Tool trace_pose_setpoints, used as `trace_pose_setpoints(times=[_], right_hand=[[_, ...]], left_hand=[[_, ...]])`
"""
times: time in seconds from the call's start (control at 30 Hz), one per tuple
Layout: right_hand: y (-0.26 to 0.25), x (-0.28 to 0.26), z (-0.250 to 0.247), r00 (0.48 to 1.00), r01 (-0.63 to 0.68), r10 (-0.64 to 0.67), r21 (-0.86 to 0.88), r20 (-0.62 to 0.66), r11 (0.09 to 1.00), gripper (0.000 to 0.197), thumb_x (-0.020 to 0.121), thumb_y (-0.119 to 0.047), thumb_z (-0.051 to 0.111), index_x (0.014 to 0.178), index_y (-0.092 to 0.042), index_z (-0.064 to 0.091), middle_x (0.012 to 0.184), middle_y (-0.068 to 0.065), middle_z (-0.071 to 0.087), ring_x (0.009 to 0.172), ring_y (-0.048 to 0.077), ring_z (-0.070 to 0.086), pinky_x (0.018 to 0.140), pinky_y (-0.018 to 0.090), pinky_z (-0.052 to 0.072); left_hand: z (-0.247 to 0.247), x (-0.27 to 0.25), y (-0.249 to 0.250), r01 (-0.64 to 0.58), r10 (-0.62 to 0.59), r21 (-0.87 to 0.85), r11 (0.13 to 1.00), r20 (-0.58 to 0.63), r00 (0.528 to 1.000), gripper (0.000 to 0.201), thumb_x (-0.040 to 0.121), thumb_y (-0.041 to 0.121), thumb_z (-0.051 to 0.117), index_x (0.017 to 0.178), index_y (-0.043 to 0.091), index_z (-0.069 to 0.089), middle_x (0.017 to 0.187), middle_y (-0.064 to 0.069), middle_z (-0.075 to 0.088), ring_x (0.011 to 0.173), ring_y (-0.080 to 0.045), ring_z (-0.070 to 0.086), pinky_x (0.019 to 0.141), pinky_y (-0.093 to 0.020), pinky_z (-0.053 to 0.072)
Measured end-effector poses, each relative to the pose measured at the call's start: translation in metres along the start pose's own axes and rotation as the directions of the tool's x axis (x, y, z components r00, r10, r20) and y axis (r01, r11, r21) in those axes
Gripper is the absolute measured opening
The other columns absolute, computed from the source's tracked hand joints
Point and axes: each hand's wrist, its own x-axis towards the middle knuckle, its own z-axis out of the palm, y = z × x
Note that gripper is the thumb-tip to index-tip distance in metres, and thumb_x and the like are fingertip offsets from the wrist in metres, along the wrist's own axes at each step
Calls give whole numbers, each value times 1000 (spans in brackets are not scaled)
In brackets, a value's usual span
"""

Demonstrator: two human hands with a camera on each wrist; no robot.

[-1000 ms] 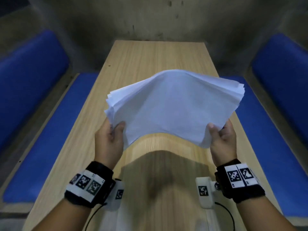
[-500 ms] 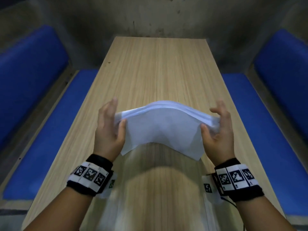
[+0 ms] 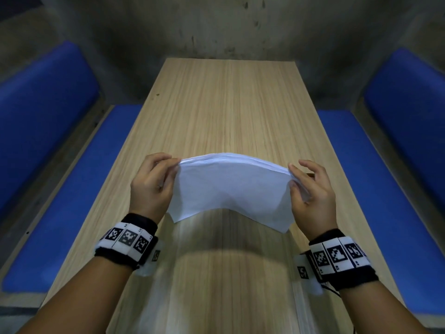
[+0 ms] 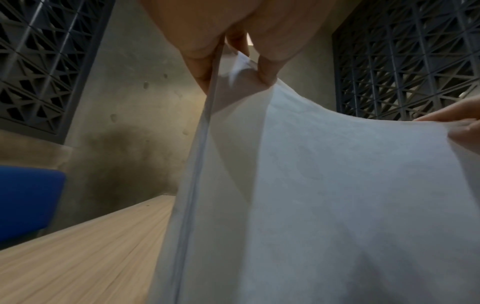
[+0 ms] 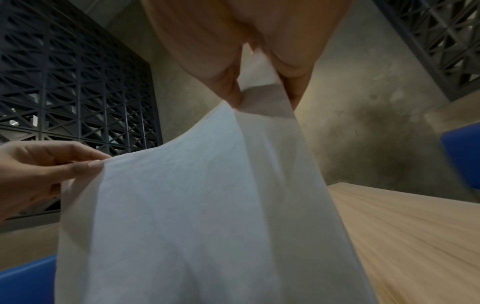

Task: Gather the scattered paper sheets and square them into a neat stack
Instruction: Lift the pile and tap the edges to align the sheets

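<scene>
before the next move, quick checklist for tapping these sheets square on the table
1. Left hand pinches the paper stack at its left top corner: ok.
2. Right hand pinches the right top corner: ok.
3. Stack hangs roughly upright, bowed in the middle: ok.
4. Top edges flush: not ok, layers show stepped in the head view.
5. Bottom edge touching the table: cannot tell.
6. Loose sheets left on the table: none seen, ok.
</scene>
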Motion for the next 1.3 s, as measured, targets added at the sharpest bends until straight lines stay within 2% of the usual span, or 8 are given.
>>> trace_pose_setpoints(times=[0.4, 0.53, 0.63, 0.77, 0.9, 1.03, 1.17, 1.3], right_hand=[[3, 1, 1, 994, -103, 105, 73, -31, 992, 34, 86, 1, 57, 118, -7, 66, 122, 12, 59, 111, 1, 51, 101, 35, 45], [1, -3, 0, 942, -333, 330, 234, 54, 913, 55, 85, -3, 59, 136, -18, 45, 118, -7, 53, 112, -7, 48, 98, 19, 43], [8, -6, 7, 823, -555, 541, 445, 173, 703, 45, 86, -2, 59, 126, -18, 48, 110, -5, 59, 100, 12, 59, 95, 34, 49], [10, -8, 19, 747, -635, 634, 492, 197, 595, 19, 90, -5, 54, 100, -21, 59, 96, -1, 67, 88, 16, 64, 90, 44, 50], [10, -8, 5, 800, -547, 582, 576, 147, 607, 25, 90, -3, 54, 101, -25, 56, 96, -6, 65, 84, 0, 65, 78, 23, 52], [14, -21, 4, 799, -584, 565, 498, 209, 642, 37, 84, 4, 58, 107, -24, 51, 97, -3, 63, 80, -5, 63, 75, 21, 49], [15, -23, 12, 758, -634, 615, 470, 218, 614, 31, 87, 1, 57, 113, -14, 52, 96, -8, 64, 81, -6, 63, 80, 27, 46], [13, -21, 11, 751, -650, 608, 449, 256, 613, 28, 90, -1, 53, 118, -5, 55, 102, 6, 68, 94, 18, 65, 84, 38, 50]], left_hand=[[0, 9, -14, 9, -8, -72, 997, 2, 1000, 21, 83, -8, 52, 93, 0, 68, 98, -12, 67, 89, -9, 58, 80, -10, 43], [0, 1, -18, 87, -76, -101, 991, 106, 991, 35, 89, 12, 60, 123, 14, 55, 120, 0, 60, 111, -13, 56, 96, -8, 37], [9, -13, -25, 478, -385, -388, 788, 294, 875, 65, 82, 27, 66, 136, 38, 31, 134, -2, 53, 121, -14, 54, 100, -25, 43], [26, -21, -16, 662, -562, -429, 614, 352, 749, 37, 88, 13, 60, 124, 8, 52, 107, 1, 66, 103, -18, 65, 95, -41, 51], [14, -19, -7, 565, -512, -573, 594, 273, 814, 25, 91, 4, 53, 114, 16, 55, 101, 9, 65, 86, 9, 63, 77, -11, 51], [15, -35, -9, 599, -537, -561, 572, 295, 790, 26, 83, 2, 53, 98, 23, 55, 93, 6, 61, 87, -1, 60, 76, -10, 48], [23, -42, -7, 708, -649, -496, 503, 324, 688, 31, 86, 2, 50, 115, 12, 56, 97, 11, 63, 91, -4, 57, 91, -32, 43], [21, -37, -6, 635, -601, -396, 663, 224, 767, 64, 82, 3, 54, 139, 18, 27, 126, 4, 51, 116, -9, 52, 111, -51, 35]])
